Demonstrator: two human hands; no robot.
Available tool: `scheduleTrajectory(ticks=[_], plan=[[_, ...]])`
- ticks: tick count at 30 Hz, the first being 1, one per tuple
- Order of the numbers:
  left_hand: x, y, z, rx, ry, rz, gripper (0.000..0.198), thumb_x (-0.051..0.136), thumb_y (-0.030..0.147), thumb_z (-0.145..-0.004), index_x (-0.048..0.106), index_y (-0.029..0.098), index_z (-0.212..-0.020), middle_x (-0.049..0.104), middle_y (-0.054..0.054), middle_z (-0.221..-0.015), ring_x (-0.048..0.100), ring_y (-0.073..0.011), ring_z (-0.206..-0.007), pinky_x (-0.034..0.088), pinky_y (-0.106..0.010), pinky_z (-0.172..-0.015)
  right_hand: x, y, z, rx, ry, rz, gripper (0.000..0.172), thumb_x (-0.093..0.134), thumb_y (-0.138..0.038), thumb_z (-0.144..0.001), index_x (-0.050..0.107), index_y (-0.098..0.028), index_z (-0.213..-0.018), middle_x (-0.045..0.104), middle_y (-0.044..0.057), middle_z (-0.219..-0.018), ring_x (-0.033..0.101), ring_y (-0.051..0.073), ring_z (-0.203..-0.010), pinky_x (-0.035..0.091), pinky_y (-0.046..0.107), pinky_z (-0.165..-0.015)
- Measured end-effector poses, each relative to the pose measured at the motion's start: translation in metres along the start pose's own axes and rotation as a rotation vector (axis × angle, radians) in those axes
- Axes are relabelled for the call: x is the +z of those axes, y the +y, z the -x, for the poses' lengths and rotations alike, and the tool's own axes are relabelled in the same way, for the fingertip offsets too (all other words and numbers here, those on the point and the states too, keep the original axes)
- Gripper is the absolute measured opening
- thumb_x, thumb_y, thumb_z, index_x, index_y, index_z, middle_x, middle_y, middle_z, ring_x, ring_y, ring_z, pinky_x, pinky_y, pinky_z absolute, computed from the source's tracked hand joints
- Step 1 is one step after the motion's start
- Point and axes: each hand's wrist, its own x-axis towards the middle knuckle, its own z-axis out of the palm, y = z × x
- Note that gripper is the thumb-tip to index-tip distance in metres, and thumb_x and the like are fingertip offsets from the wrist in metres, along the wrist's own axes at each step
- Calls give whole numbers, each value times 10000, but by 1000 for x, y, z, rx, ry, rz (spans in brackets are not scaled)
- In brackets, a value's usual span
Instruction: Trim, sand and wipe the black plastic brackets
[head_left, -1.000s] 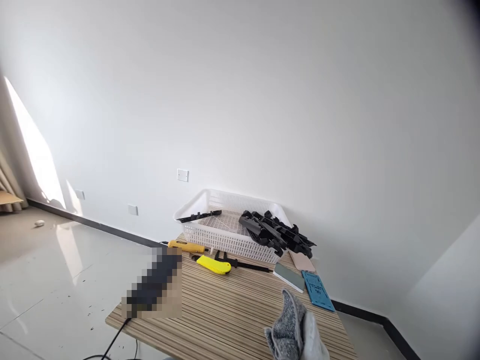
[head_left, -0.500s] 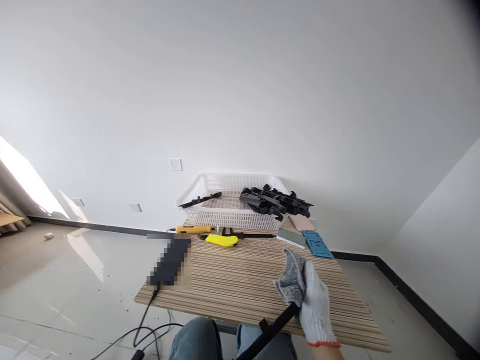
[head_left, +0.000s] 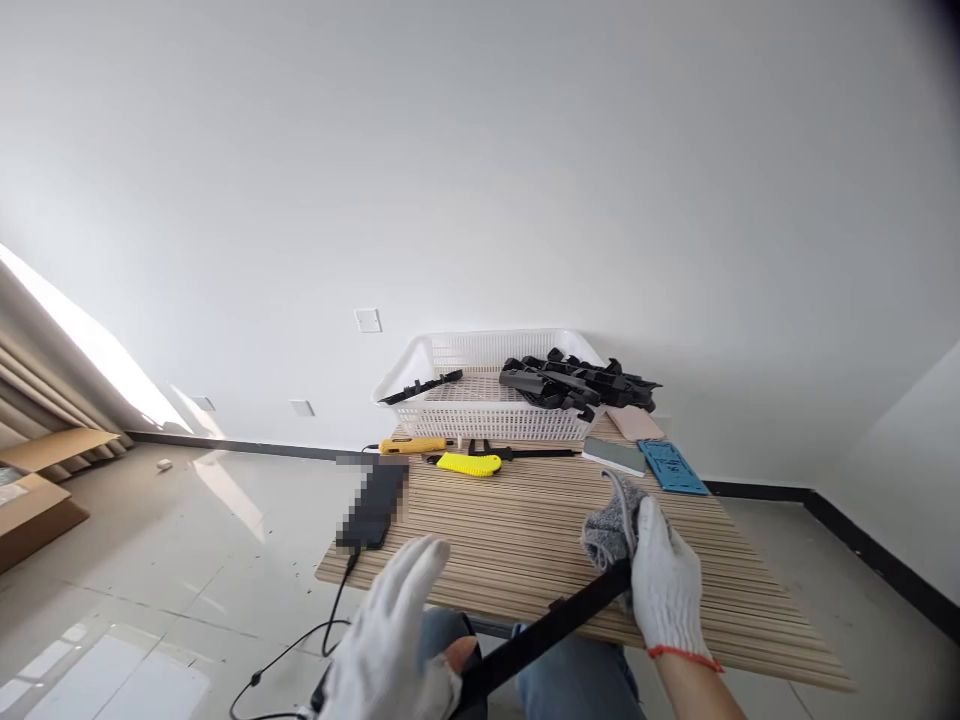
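Note:
My right hand, in a white knit glove with a red cuff edge, is closed on a grey cloth. The cloth wraps round the upper end of a long black plastic strip, which slants down toward my lap over the table's front edge. At the strip's lower end is my left hand, also gloved, with the thumb tip bare. Its fingers are stretched out and apart from the thumb. The strip's end passes beside the thumb; whether the palm touches it is hidden.
A white basket holding black plastic parts stands at the back of the wood-grain table. Before it lie a yellow-handled tool, a yellow utility knife, black calipers, sanding pads and a blue plate. A cable hangs at left.
My left hand has come into view at the strip's lower end, fingers spread. The cloth has shifted in my right hand and the strip lies flatter. The view has turned left.

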Motion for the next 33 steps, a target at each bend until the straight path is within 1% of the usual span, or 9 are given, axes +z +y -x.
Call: scheduleTrajectory(ticks=[3,5,9,14,19,25,27,30,33], plan=[[24,-13,-7,-29,-273,-65,717,722,263,-700,601,285,-1406,588,-70,-1497,566,-332,-1361,589,-417,-989,-1,-2,-5,5,-12,222,713,450,-744,-852,770,-122,-988,770,194,-916,693,317,-799,477,354,-565],[30,-16,-6,-17,-358,-96,736,721,234,-627,634,286,-1356,587,-70,-1499,536,-360,-1389,576,-456,-1011,0,-3,-9,-49,-1,328,746,392,-742,-872,770,-117,-1022,764,223,-976,691,333,-843,490,371,-617],[23,-13,-9,129,-213,-111,668,655,123,-606,640,255,-1261,660,-77,-1385,594,-329,-1310,573,-451,-1000,0,-9,-20,-169,-22,533,738,323,-668,-901,783,-97,-987,752,266,-1034,676,383,-986,502,421,-783],[21,-6,-17,187,-82,-94,597,637,124,-684,596,230,-1270,681,-83,-1326,634,-293,-1216,556,-444,-1002,-11,-14,-49,-265,-28,683,731,345,-658,-892,807,-93,-933,758,274,-951,677,400,-990,507,438,-818],[36,2,-32,251,-115,-27,555,696,253,-779,592,218,-1322,643,-84,-1396,584,-309,-1299,456,-492,-1136,-47,-16,-69,-240,88,773,749,320,-627,-906,801,-64,-1015,750,293,-973,671,436,-997,508,488,-841],[38,14,-55,429,-216,131,375,633,312,-872,646,213,-1234,683,-92,-1296,631,-270,-1188,458,-459,-1111,-76,-22,-57,-198,107,881,774,269,-650,-918,796,-103,-1066,750,252,-934,673,422,-954,513,476,-817],[34,17,-61,397,-294,162,298,654,319,-873,678,212,-1151,718,-78,-1182,652,-254,-1108,498,-421,-1031,-77,-24,-51,-189,103,913,771,270,-649,-921,798,-98,-1034,741,253,-879,675,419,-923,513,478,-803],[23,25,-72,161,-500,76,179,735,357,-827,712,240,-960,717,-33,-973,664,-241,-956,518,-353,-800,-73,-27,-44,-164,114,951,747,287,-653,-922,794,-119,-1045,738,252,-889,678,424,-925,512,491,-791],[13,36,-82,17,-663,-57,261,794,364,-745,703,257,-964,703,-31,-973,659,-266,-956,489,-348,-754,-69,-30,-37,-116,135,963,777,253,-693,-927,781,-151,-1104,741,250,-969,682,426,-965,511,505,-796]])
